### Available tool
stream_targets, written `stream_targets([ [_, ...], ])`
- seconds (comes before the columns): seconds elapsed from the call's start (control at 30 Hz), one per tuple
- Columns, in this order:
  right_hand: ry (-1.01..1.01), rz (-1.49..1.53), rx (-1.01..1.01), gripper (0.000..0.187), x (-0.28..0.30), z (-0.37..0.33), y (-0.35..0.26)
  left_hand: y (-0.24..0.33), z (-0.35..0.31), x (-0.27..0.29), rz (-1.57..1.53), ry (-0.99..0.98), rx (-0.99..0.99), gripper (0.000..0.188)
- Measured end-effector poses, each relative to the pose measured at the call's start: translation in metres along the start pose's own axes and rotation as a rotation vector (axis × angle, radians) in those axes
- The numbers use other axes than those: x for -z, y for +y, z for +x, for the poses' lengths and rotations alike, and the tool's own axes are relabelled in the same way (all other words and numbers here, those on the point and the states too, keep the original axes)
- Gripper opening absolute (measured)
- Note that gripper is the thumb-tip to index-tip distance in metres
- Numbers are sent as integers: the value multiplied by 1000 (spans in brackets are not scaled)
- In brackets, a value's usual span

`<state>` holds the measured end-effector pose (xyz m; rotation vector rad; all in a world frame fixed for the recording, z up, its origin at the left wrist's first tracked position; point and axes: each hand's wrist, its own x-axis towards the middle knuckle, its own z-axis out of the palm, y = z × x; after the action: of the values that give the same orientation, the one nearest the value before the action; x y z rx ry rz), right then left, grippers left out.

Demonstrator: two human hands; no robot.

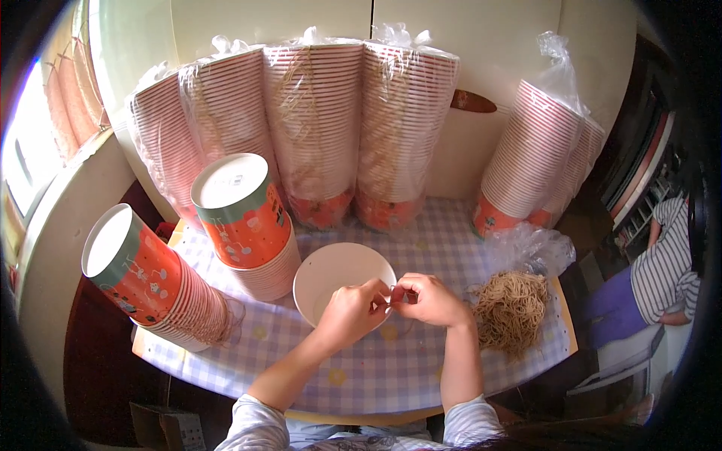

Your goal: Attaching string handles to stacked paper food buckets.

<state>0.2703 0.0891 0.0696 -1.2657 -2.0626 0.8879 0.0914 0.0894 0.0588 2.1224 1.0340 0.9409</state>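
Note:
A white paper bucket (329, 264) stands with its open mouth up at the middle of the table. At its right rim my left hand (353, 308) and my right hand (430, 301) meet, fingertips pinched close together. What lies between the fingertips is too small to make out, and my left hand covers part of the bucket's near side. To the right of my right hand lies a tangled heap of tan string (513, 310).
Upside-down stacks of orange and green paper buckets stand at left, one nearer (158, 282) and one farther (248, 218). Tall plastic-wrapped bucket stacks (312, 120) line the back, with more (530, 150) at right. A clear plastic bag (538, 248) lies behind the string. A person in stripes (658, 263) is at far right.

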Motion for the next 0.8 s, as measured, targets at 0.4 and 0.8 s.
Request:
stream_targets([
  [0.4, -9, -4, 19, 13, 1, -2, -2, -3, 5, 12, -244, -154, 21, 26],
  [0.8, 97, 227, 34, 23, 14, -13, -11, -21, 10, 11, -606, -271, 39, 30],
])
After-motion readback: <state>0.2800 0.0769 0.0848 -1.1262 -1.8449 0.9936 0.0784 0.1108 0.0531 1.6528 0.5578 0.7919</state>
